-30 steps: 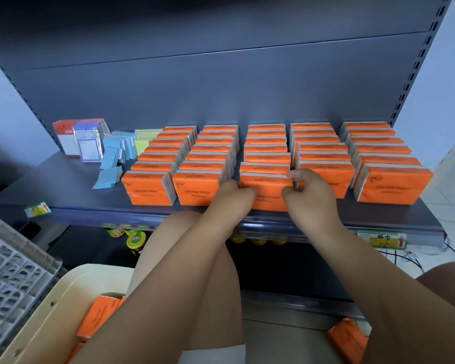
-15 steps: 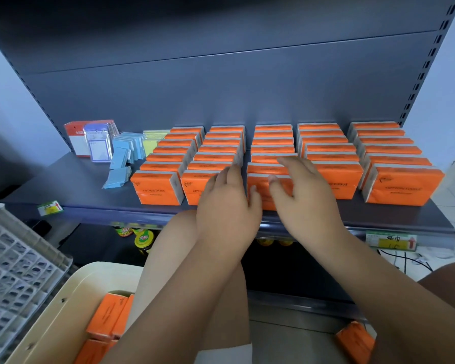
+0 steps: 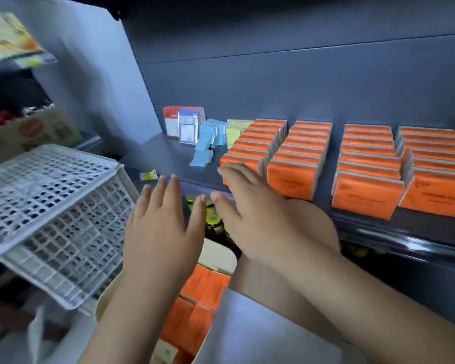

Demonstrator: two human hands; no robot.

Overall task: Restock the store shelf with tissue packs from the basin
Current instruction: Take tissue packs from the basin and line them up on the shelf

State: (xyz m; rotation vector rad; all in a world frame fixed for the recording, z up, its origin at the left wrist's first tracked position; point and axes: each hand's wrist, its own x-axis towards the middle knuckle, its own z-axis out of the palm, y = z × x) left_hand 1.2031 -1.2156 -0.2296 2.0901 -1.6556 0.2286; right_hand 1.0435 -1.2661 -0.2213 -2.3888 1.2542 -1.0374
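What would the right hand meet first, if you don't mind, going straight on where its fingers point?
The right hand would likely meet the leftmost row's front tissue pack, though depth is unclear.

The dark shelf (image 3: 168, 158) holds rows of orange tissue packs (image 3: 365, 198) beside blue packets (image 3: 213, 130).

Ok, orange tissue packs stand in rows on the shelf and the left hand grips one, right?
No: the head view shows the left hand empty, fingers straight. The orange tissue packs do stand in rows on the shelf.
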